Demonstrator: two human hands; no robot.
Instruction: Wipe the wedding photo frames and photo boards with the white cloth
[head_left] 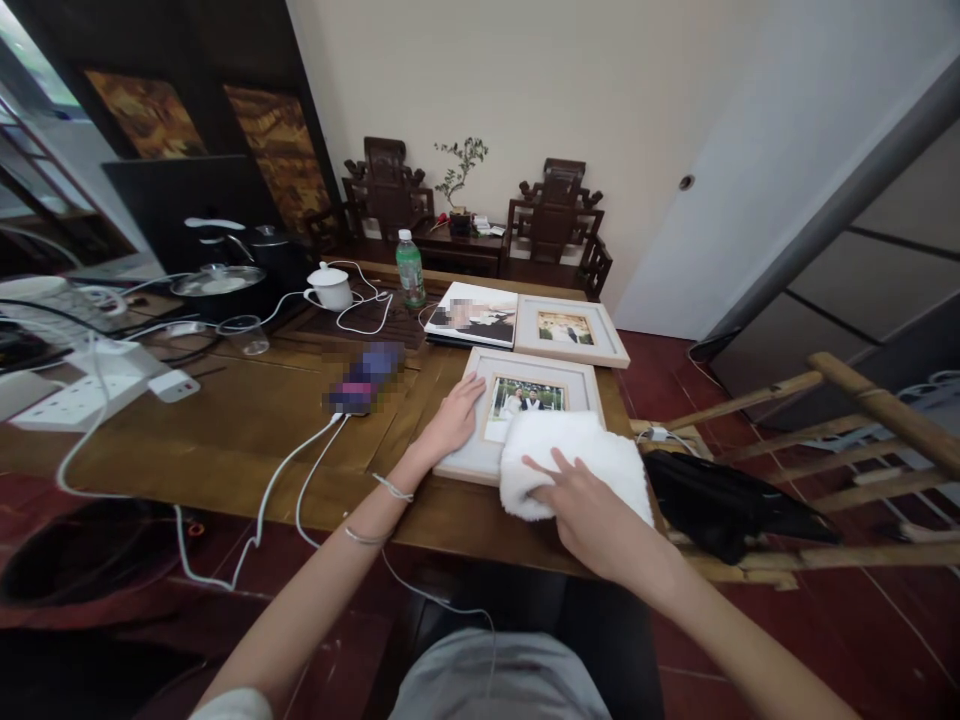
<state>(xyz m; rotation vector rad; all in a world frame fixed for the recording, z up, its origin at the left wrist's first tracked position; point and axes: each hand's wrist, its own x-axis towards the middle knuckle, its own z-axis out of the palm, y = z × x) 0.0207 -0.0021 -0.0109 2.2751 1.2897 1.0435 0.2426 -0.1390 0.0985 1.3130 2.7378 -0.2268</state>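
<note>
A light wooden picture frame [538, 376] lies flat on the wooden table [225, 430] right in front of me. My left hand [452, 418] rests flat on the frame's left edge with its fingers stretched out. My right hand [581, 502] presses a fluffy white cloth [577, 455] onto the lower part of the frame, fingers spread over the cloth. Behind it lie a second framed photo [570, 330] and a photo book [472, 315].
A phone [365, 377] on a white cable lies left of the frame. Further left are a power strip [82, 390], a glass [246, 335], a teapot [330, 287], a pan [216, 281] and a green bottle [409, 268]. A bamboo chair [825, 470] with a black bag [720, 500] stands right.
</note>
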